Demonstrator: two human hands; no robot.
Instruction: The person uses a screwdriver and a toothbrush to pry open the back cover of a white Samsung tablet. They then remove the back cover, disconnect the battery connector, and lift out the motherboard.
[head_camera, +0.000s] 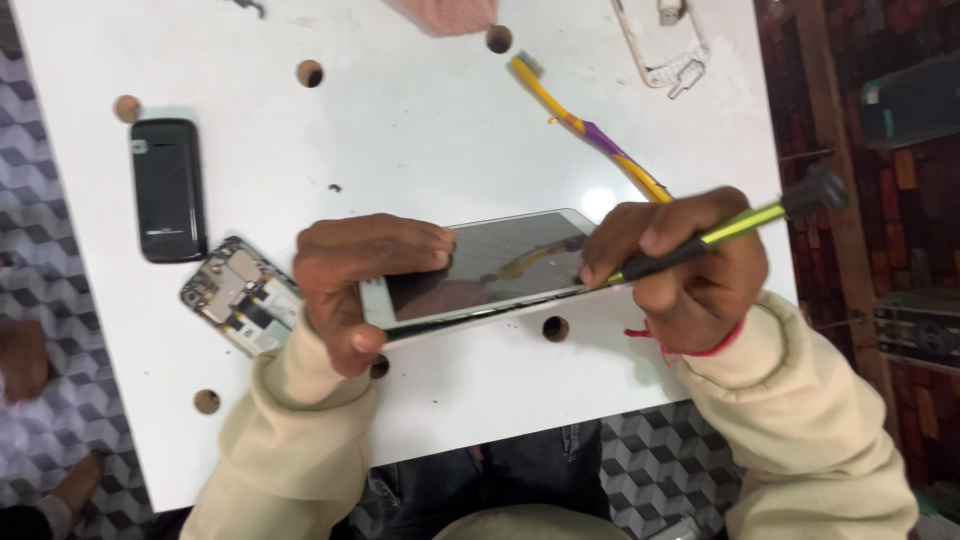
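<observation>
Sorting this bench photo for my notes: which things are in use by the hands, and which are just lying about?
In use:
left hand pressing on the white phone
right hand gripping the green-and-black tool, tip at the phone's edge

Lying about:
black phone
bare circuit assembly
yellow-and-purple toothbrush
white frame
</observation>
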